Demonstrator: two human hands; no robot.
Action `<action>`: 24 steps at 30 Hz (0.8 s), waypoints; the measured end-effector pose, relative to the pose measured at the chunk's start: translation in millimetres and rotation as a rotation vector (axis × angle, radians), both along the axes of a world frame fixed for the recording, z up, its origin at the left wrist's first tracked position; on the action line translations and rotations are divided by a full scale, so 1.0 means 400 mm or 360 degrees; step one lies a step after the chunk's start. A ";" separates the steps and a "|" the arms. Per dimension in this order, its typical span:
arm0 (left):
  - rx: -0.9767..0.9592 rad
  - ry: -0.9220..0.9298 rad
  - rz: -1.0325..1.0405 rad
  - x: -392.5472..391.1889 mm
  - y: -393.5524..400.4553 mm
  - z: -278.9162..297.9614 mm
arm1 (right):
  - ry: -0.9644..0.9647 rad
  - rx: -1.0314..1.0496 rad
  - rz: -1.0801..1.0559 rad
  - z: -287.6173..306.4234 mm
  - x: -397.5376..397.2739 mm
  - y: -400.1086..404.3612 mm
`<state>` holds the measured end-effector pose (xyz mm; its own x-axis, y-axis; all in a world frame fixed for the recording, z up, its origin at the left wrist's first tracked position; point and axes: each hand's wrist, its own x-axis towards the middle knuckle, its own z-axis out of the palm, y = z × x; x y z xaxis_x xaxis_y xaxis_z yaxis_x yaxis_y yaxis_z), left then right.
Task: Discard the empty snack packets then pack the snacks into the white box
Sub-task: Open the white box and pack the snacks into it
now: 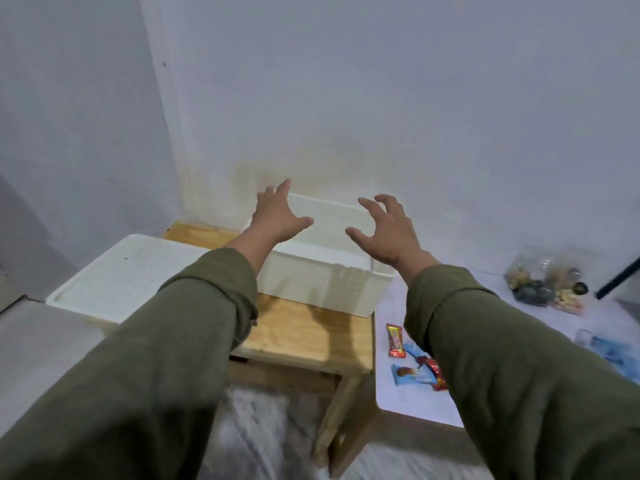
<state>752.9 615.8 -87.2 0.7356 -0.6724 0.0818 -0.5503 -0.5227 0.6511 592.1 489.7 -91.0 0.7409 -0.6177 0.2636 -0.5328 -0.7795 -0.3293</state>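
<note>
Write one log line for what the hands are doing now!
left hand: open, over white box | right hand: open, above box | box: on wooden table | snack packets: on white table, untouched

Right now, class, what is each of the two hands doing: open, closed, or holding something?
Left hand: open, fingers spread, over the white box, holding nothing.
Right hand: open, fingers loosely curved, holding nothing.
</note>
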 end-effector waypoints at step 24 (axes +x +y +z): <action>0.0105 0.0092 -0.0802 -0.787 -0.848 -0.063 | -0.0035 0.0128 -0.0819 -0.058 -0.879 -0.653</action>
<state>438.0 276.5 -112.2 0.3207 -0.9472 -0.0043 -0.7085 -0.2429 0.6626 240.7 228.5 -114.3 0.3308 -0.9195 0.2121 -0.8327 -0.3902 -0.3929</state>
